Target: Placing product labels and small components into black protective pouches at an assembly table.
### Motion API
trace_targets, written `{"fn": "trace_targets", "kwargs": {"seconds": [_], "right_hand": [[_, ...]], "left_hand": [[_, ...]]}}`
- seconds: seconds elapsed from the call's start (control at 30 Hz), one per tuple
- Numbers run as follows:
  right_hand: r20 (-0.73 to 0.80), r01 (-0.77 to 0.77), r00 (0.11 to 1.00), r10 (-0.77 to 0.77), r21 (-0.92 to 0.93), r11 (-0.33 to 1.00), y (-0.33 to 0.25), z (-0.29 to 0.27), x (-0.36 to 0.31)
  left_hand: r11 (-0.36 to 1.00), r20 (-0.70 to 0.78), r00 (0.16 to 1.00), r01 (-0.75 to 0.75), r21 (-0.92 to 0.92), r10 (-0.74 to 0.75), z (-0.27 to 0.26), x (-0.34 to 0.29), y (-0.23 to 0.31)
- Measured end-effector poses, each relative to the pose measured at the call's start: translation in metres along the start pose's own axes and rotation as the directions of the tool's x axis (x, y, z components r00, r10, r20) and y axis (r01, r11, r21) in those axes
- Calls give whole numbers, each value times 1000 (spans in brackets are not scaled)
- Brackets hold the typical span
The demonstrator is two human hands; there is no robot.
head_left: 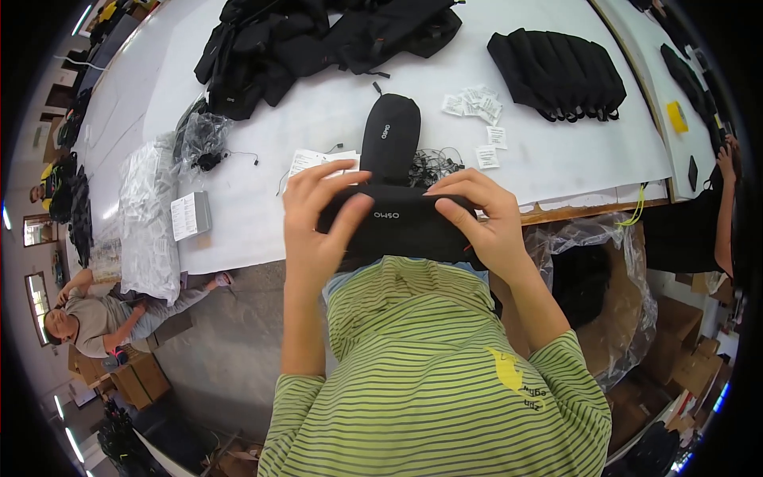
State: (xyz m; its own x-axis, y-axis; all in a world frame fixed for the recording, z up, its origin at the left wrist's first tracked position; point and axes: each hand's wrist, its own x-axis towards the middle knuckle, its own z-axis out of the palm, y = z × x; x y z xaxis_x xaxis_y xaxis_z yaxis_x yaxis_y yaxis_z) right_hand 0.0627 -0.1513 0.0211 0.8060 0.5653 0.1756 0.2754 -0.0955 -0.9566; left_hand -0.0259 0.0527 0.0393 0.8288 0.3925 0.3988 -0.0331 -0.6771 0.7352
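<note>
Close to my body, a black fabric pouch (409, 236) with pale lettering is held at the table's near edge. My left hand (318, 208) grips its left end, thumb on the front and fingers over the top. On the right end, my right hand (486, 216) pinches the upper edge between thumb and fingers. A second black pouch (391, 131), rounded at its far end, lies flat on the table just beyond. To its right is a heap of thin black cords (437, 164). White printed papers (322, 159) lie behind my left hand.
Several small white packets (474, 103) lie right of centre. A row of black pouches (556, 73) and a pile of black bags (318, 48) sit farther back. Clear plastic bags (151, 215) and a white box (191, 216) are left. Right stands a plastic-lined carton (628, 318); a person (103, 322) sits left.
</note>
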Motion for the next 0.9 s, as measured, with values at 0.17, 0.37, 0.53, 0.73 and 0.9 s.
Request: {"fn": "trace_targets", "kwargs": {"seconds": [0.17, 0.37, 0.53, 0.73, 0.9], "right_hand": [[54, 43, 998, -42, -16, 999, -20, 3, -3], [-10, 57, 998, -56, 98, 994, -16, -4, -4], [17, -361, 922, 387, 394, 845, -5, -3, -3], [159, -428, 632, 758, 887, 172, -23, 26, 5], [335, -511, 696, 634, 853, 110, 18, 31, -11]], "left_hand": [[993, 133, 985, -103, -51, 109, -6, 0, -1], [871, -330, 881, 161, -464, -339, -39, -4, -39], [794, -191, 959, 52, -606, -208, -33, -34, -28], [749, -291, 917, 11, -663, -271, 18, -54, 13], [923, 27, 1000, 6, -386, 5, 28, -62, 20]]}}
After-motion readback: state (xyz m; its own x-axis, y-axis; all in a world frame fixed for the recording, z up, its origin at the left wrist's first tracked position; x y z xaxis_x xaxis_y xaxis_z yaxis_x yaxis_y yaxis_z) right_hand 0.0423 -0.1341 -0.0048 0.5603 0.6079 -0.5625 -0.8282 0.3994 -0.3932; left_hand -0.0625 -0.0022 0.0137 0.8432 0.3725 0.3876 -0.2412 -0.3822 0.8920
